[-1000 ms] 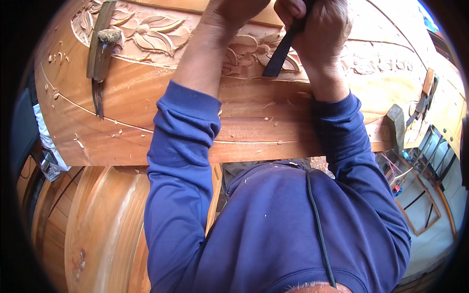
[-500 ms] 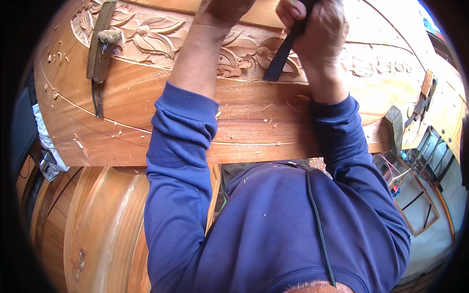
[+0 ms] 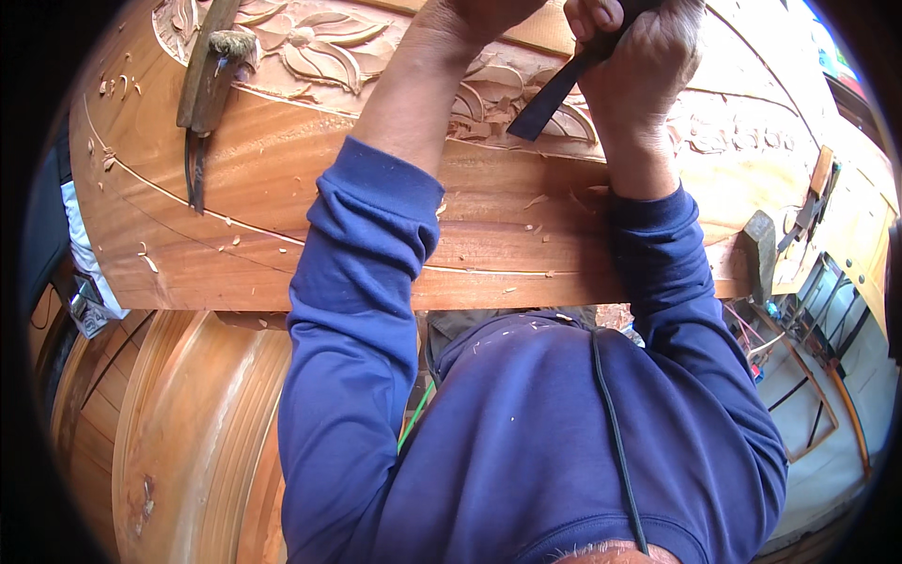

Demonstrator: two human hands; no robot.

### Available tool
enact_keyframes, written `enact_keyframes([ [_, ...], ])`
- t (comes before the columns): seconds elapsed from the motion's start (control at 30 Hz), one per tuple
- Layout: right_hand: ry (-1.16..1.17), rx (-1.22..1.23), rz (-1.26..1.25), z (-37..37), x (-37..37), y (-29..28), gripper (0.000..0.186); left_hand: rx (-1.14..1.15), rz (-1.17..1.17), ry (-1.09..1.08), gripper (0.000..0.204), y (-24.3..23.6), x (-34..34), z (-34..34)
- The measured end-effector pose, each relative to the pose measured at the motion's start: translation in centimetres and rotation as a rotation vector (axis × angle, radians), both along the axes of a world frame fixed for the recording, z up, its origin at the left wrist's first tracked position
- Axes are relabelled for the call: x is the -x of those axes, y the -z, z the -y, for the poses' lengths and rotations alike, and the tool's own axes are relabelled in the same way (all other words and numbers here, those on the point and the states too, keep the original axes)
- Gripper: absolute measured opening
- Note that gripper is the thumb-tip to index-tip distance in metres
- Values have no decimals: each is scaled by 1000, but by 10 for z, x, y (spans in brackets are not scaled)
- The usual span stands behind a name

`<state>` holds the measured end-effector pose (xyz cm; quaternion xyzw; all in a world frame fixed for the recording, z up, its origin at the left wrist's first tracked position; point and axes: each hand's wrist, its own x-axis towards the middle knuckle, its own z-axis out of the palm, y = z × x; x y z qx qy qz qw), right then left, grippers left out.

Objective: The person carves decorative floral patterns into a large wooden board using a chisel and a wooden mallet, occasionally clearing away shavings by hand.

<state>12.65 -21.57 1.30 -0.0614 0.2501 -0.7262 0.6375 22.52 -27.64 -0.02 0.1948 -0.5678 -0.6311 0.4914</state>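
My right hand is closed round a dark, flat-bladed chisel at the top of the view. The chisel slants down to the left, its wide end over a carved leaf near the lower border of the floral carving. What my left hand does is hard to see: its fingers run out of the picture at the top edge, left of the chisel. Both forearms, in blue sleeves, reach over the reddish wooden panel that bears the carving.
Wooden-handled tools with thin dark shanks lie on the panel at left, beside a frayed brush-like end. A block-headed mallet rests at the right edge, near more chisels. Wood chips are scattered about. Moulded wooden boards stand below left.
Both hands have shifted a little to the right in the view. The chisel now leans over more, its wide end slightly higher. The view itself has moved slightly too.
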Motion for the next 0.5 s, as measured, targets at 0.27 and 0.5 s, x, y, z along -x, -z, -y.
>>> enact_keyframes([
  [0.27,-39,-23,-601,0,-11,3,56,-221,-108,89,30,4,4,3],
  [0.5,-12,-18,129,-2,-13,1,55,-330,-12,-17,27,-19,4,-2],
])
